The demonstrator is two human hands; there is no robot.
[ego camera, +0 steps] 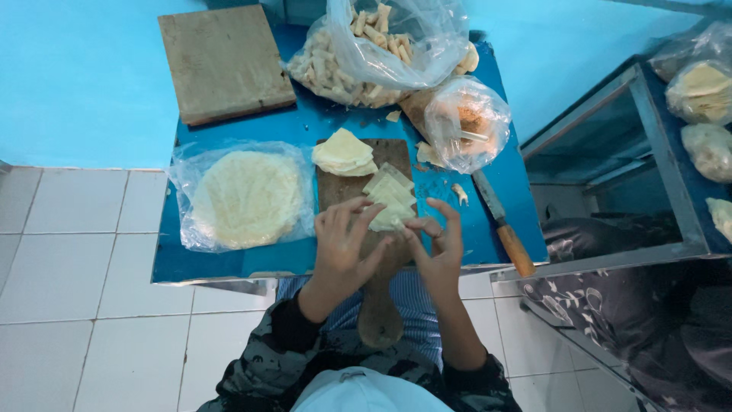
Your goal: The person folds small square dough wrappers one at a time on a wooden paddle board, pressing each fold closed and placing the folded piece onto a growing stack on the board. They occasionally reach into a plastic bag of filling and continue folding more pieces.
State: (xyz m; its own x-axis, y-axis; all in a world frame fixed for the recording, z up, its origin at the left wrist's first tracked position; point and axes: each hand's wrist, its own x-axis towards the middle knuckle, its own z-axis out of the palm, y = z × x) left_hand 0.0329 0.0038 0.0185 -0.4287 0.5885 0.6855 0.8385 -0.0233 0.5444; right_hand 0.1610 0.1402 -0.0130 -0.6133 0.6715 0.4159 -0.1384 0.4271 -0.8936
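Observation:
My left hand and my right hand meet over a long wooden paddle board and both pinch one pale dough wrapper piece. More cut wrapper pieces lie fanned just beyond it, and a stack of wedge-shaped wrappers sits at the board's far end. The board's handle points toward my body.
On the blue table: a round wrapper stack in clear plastic at left, a square wooden board at back, a bag of rolled pieces, a small filling bag, a knife. A metal shelf with bags stands at right.

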